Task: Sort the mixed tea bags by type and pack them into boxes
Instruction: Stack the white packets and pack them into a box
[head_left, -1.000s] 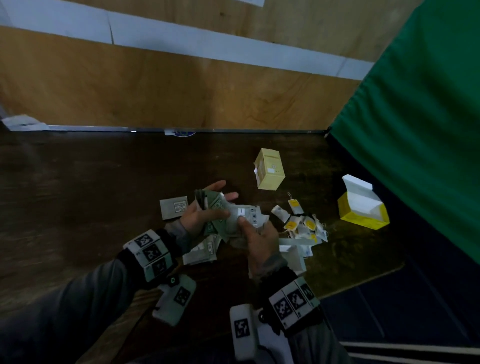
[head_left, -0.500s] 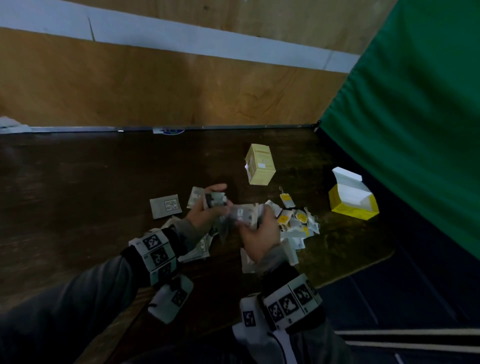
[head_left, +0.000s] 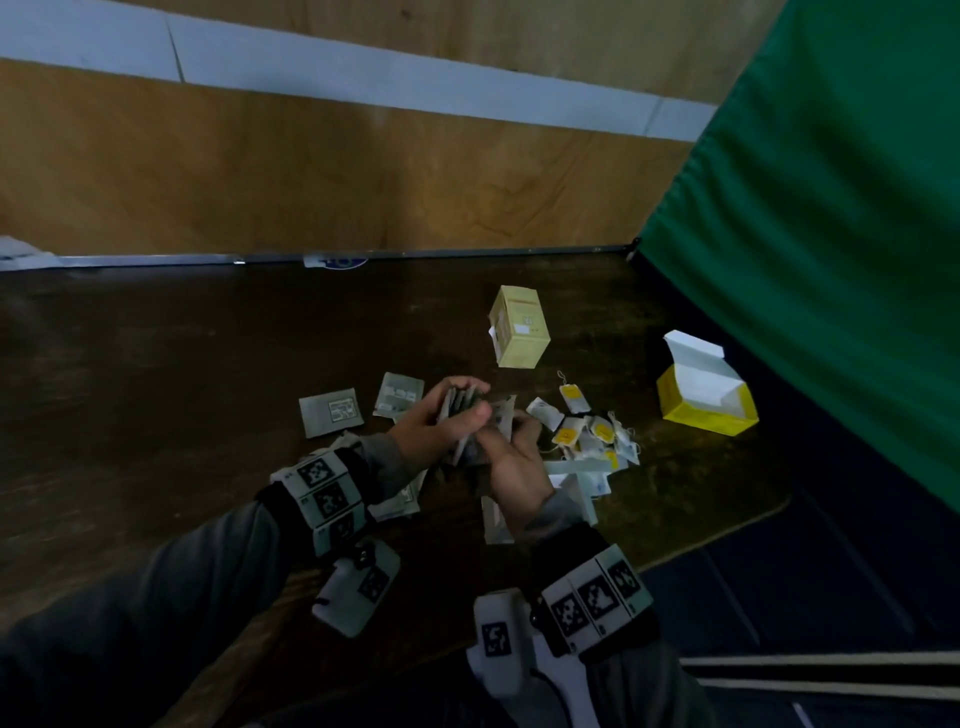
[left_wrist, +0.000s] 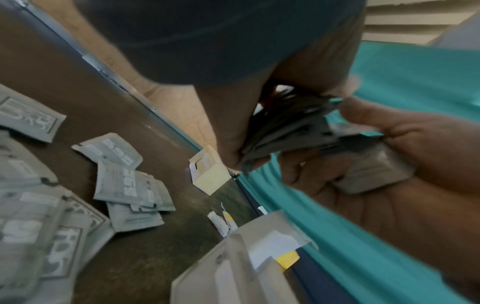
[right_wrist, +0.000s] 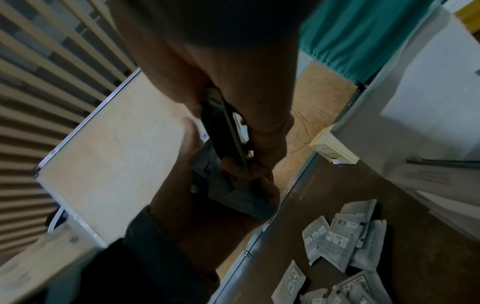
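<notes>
Two hands meet above the dark wooden table (head_left: 156, 364): the left hand (head_left: 436, 423) curls round a fanned stack of grey tea sachets (head_left: 460, 408), while the right hand (head_left: 511, 462) pinches another grey sachet (left_wrist: 374, 170) against it. Loose grey sachets (head_left: 332, 413) lie at nine o'clock, yellow-tagged tea bags (head_left: 592, 436) at three. A closed pale yellow box (head_left: 519, 327) stands at one o'clock; an open bright yellow box (head_left: 706, 397) sits farther toward three.
</notes>
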